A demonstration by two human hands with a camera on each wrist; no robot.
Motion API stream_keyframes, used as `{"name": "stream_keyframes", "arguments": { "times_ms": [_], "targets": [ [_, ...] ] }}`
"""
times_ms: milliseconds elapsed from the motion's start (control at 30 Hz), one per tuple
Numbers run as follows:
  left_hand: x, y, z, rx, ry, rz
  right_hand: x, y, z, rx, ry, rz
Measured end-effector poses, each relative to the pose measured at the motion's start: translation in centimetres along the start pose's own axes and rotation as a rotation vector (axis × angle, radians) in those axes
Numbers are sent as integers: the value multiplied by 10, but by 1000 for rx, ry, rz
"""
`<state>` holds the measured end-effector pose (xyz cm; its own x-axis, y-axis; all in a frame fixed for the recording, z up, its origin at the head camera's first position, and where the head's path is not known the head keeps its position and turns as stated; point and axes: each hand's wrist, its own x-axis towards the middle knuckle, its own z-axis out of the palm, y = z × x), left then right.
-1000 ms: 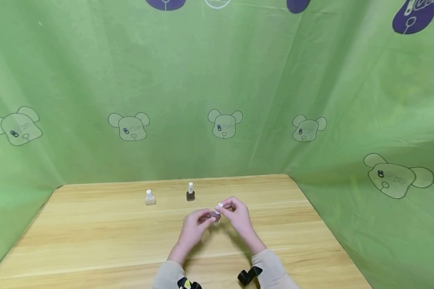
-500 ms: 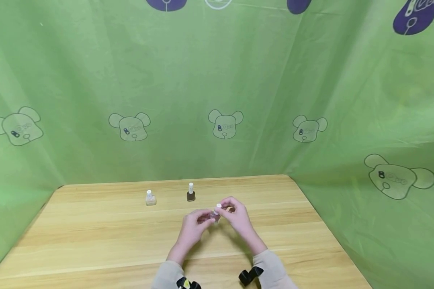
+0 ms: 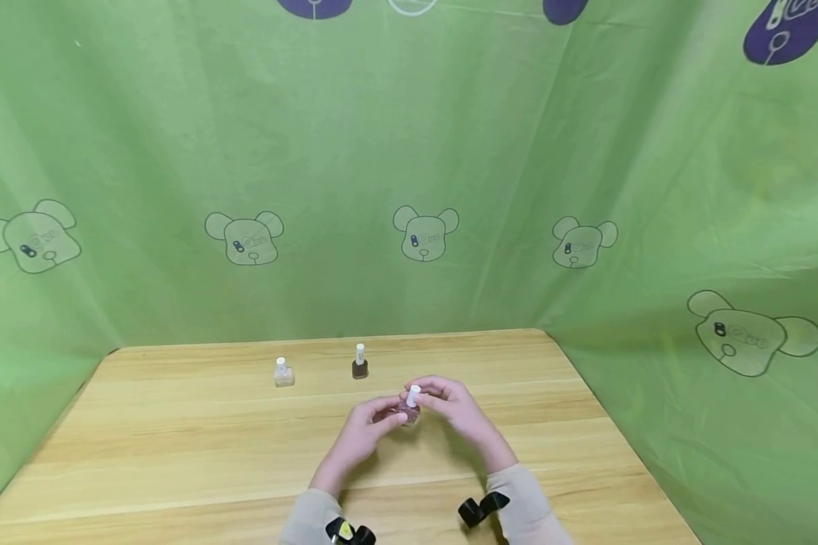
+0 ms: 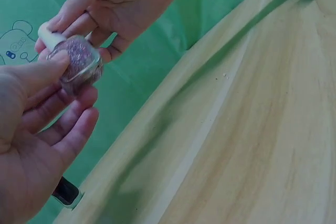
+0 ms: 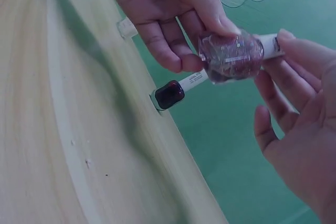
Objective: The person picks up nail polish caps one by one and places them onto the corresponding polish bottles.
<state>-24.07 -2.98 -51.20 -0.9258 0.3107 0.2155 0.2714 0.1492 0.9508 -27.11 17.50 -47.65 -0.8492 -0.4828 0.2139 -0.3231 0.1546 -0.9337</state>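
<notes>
A glittery purple-pink nail polish bottle (image 3: 410,415) is held above the table in front of me, tilted. My left hand (image 3: 363,433) grips its glass body between thumb and fingers, as the left wrist view shows on the glittery glass (image 4: 84,64). On the bottle's white cap (image 3: 413,394) are the thumb and fingers of my right hand (image 3: 460,412), pinching it near its end. In the right wrist view the cap (image 5: 270,46) sits against the bottle's neck.
Toward the table's back edge stands a dark nail polish bottle (image 3: 360,369) with a white cap. Left of it is a clear or pale one (image 3: 283,376), also white-capped. Green curtain (image 3: 341,151) walls the wooden table (image 3: 198,454) at the back and sides.
My right hand has shifted slightly right and its fingers sit looser around the cap, so more of the cap shows. The left hand stays on the bottle.
</notes>
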Motion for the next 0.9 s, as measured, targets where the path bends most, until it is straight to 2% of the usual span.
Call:
{"name": "stream_keyframes", "arguments": {
  "times_ms": [133,267,567,700,800,900],
  "targets": [
    [0,1,0,-41,-30,-11,-2,-2,-2,37,-6,-6],
    [0,4,1,-41,-13,-15,-1,0,2,20,69,0],
    [1,10,11,16,116,15,2,-8,20,58,355,36],
    [1,12,14,57,182,40,0,-20,28,41,434,24],
    [1,14,17,97,231,56,2,-17,31,28,480,36],
    [1,14,19,125,263,69,4,-7,29,39,488,54]
  ]
}}
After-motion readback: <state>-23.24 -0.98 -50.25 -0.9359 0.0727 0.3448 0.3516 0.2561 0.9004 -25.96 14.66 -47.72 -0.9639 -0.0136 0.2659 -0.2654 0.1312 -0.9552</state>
